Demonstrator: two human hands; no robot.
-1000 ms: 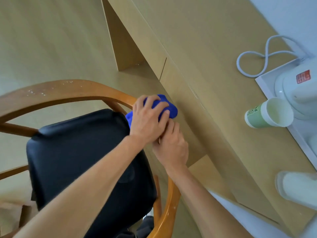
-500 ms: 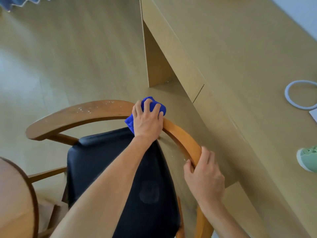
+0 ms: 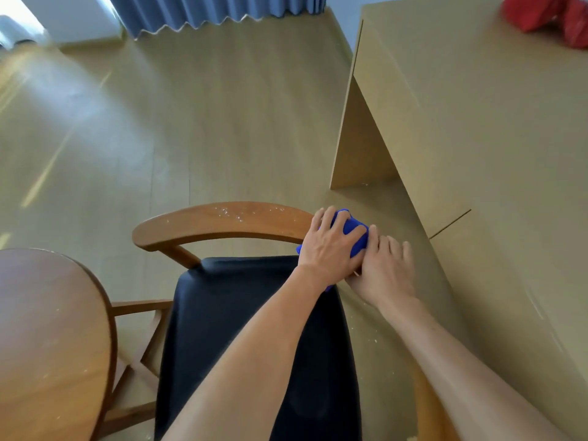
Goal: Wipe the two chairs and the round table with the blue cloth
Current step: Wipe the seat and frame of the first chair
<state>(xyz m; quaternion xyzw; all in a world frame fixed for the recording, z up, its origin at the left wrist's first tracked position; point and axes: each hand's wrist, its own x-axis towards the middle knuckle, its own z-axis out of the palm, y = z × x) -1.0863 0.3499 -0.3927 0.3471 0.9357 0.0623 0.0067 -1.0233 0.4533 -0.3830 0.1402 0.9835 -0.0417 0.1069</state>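
A wooden chair with a curved back rail [image 3: 222,219] and a black seat [image 3: 254,313] stands below me. White specks lie on the rail's middle. My left hand [image 3: 331,246] presses the crumpled blue cloth [image 3: 354,232] onto the rail's right bend. Right beside it, my right hand [image 3: 386,268] holds the same rail, and its fingertips touch the cloth. The rail under both hands is hidden. The round wooden table [image 3: 47,329] shows at the lower left, next to the chair.
A light wooden desk [image 3: 477,154] runs along the right, close to the chair. Something red [image 3: 547,14] lies on its far end. Blue curtains [image 3: 216,7] hang at the far wall. Bare wooden floor lies beyond the chair.
My left hand has slid the cloth to the right along the rail, back against my right hand. The right hand has moved up the rail. My view has lifted toward the room.
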